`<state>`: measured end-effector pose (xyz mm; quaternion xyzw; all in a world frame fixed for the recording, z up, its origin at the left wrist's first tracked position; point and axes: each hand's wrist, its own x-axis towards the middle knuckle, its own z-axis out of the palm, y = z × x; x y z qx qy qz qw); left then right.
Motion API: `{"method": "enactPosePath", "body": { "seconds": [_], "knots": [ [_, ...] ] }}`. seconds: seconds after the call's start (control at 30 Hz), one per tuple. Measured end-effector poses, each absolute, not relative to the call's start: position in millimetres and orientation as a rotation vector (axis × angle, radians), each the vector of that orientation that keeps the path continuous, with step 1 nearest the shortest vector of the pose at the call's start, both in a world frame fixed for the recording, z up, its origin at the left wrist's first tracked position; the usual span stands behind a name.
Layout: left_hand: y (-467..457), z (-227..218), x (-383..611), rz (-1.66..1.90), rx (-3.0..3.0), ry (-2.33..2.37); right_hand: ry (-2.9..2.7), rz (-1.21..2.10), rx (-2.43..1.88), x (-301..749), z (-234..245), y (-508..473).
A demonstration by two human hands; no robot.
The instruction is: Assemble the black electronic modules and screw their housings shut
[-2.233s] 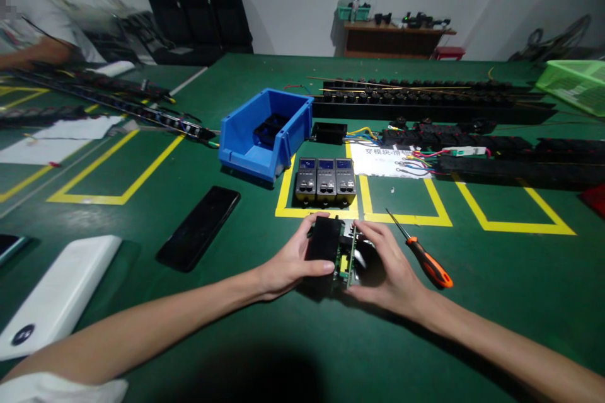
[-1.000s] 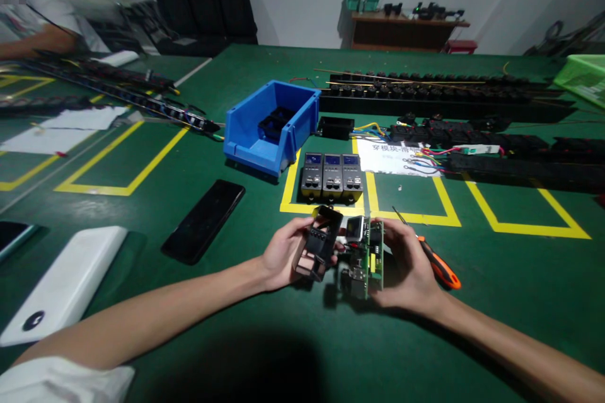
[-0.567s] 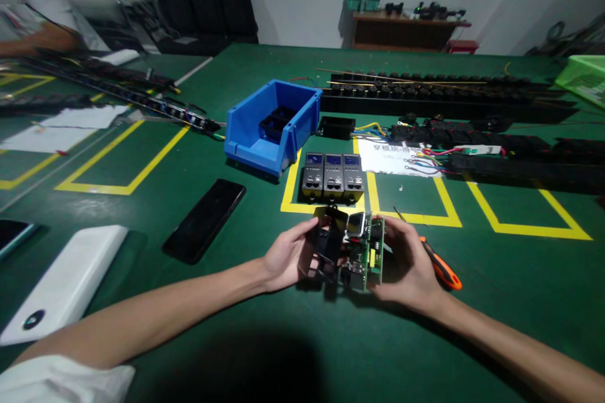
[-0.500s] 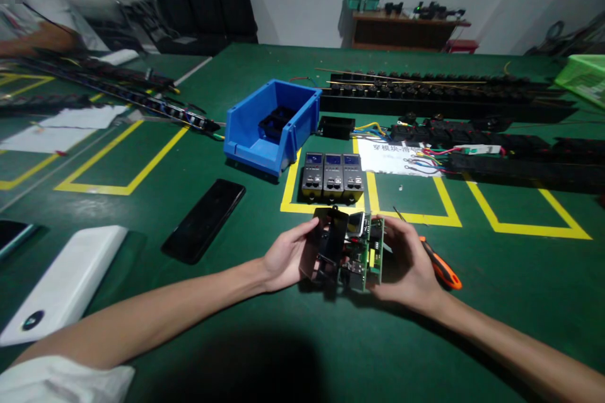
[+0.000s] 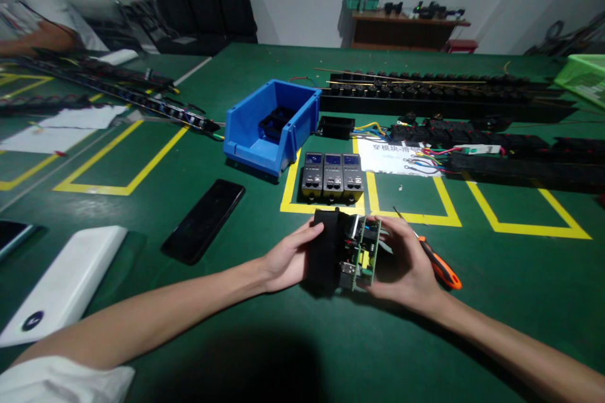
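My left hand (image 5: pixel 293 255) is closed around a black plastic housing (image 5: pixel 322 249), thumb on its near face. Green circuit boards (image 5: pixel 363 252) with a yellow part and metal sockets stand upright against the housing's right side. My right hand (image 5: pixel 409 264) grips these boards by their top and bottom edges. How far the boards sit inside the housing is hidden. Just beyond my hands, three black modules (image 5: pixel 333 176) with small displays and ports stand side by side. An orange and black screwdriver (image 5: pixel 439 262) lies beside my right hand.
A blue bin (image 5: pixel 265 132) holding black parts stands beyond. A black phone (image 5: pixel 204 220) and a white power bank (image 5: pixel 66 280) lie on the left. Wired black strips (image 5: pixel 472 135) and a printed sheet (image 5: pixel 392 160) are at the right. Another person's arm (image 5: pixel 42 41) is far left.
The black housing has turned in my left hand, so a plain flat side now shows. The boards have shifted slightly left with my right hand, closer to the housing.
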<state>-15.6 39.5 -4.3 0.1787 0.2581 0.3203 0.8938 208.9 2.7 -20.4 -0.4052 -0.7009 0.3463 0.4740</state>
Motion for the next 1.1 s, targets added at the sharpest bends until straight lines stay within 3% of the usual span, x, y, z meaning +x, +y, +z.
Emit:
{"method": "enactPosePath", "body": {
  "seconds": [1.1],
  "knots": [
    [36.2, -6.4, -13.1, 0.64, 0.641, 0.515, -2.023, 0.682, -0.994, 209.0, -11.9, 2.5]
  ]
}}
